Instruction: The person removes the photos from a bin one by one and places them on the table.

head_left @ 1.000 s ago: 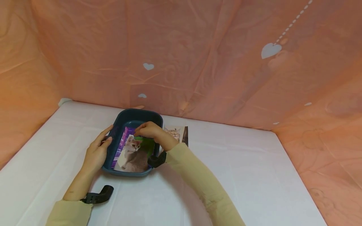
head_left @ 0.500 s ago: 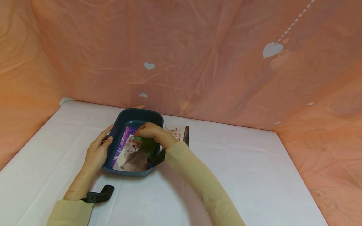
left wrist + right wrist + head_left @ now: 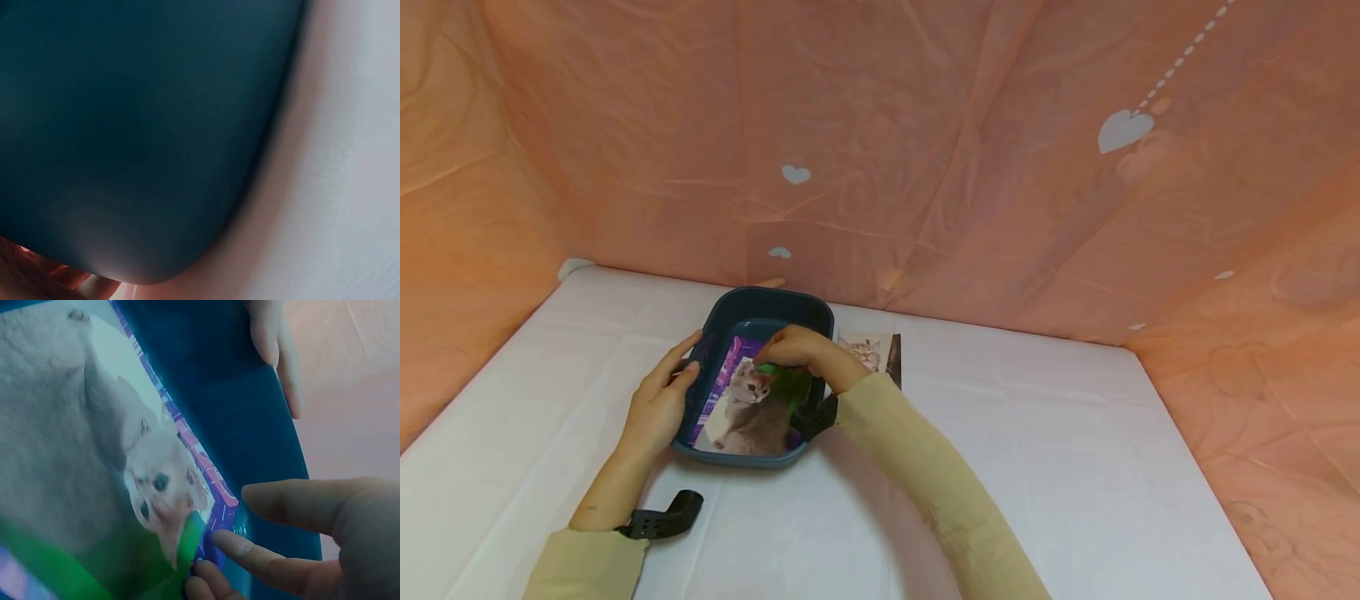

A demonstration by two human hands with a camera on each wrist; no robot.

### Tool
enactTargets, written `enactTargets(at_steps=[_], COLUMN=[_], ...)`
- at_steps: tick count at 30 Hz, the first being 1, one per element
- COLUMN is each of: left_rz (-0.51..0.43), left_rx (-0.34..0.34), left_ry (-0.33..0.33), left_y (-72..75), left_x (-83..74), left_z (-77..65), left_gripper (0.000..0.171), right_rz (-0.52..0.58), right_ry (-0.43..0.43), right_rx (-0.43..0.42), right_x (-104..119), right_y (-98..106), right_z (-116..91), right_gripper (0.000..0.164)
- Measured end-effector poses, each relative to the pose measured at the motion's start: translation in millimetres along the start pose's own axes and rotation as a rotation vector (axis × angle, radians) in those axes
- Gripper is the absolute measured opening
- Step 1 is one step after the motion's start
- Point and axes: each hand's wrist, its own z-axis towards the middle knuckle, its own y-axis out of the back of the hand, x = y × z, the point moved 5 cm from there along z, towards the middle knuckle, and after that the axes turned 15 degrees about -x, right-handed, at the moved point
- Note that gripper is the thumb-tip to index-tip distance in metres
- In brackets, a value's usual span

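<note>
A dark teal plastic bin point(image 3: 756, 302) stands on the white table. My left hand point(image 3: 657, 408) grips its left side; in the right wrist view, that hand's fingers point(image 3: 265, 334) straddle the rim. Inside the bin lies a glossy picture card point(image 3: 752, 425) of a kitten, with a green area at its upper right. A purple and pink printed piece point(image 3: 722, 387) shows from under its left edge. My right hand point(image 3: 793, 346) reaches in over the right rim, fingertips at the card's top edge. In the right wrist view, its thumb and forefinger are apart and the other fingers bend at the purple edge.
Right of the bin, another cat picture point(image 3: 865, 354) lies on the white tabletop point(image 3: 1015, 450), partly hidden by my right arm. A peach sheet point(image 3: 925, 167) with white hearts hangs behind and at both sides. Each wrist carries a black camera mount point(image 3: 662, 521).
The kitten card has slid slightly left in the bin under my right fingertips. My left hand and the bin have stayed in place.
</note>
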Motion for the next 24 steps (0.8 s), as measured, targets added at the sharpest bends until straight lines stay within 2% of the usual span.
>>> enactTargets(at_steps=[4, 8, 11, 14, 18, 24], left_rz=[-0.002, -0.002, -0.003, -0.003, -0.004, -0.005], left_rx=[0.007, 0.006, 0.009, 0.013, 0.012, 0.014], left_ry=[0.006, 0.003, 0.002, 0.007, 0.009, 0.013], left_y=[-0.2, 0.0, 0.3, 0.2, -0.3, -0.6], left_x=[0.1, -0.4, -1.1, -1.3, -0.8, 0.3], left_z=[-0.2, 0.0, -0.2, -0.2, 0.3, 0.4], left_gripper=[0.049, 0.049, 0.049, 0.049, 0.050, 0.050], right_rz=[-0.106, -0.304, -0.438, -0.509, -0.530, -0.449], right_ry=[0.081, 0.191, 0.238, 0.261, 0.282, 0.254], right_rx=[-0.009, -0.026, -0.030, -0.024, -0.013, 0.013], right_x=[3, 9, 14, 16, 15, 10], right_y=[0, 1, 1, 1, 0, -1], right_z=[1, -1, -4, -6, -5, -1], right_gripper=[0.030, 0.033, 0.033, 0.034, 0.037, 0.039])
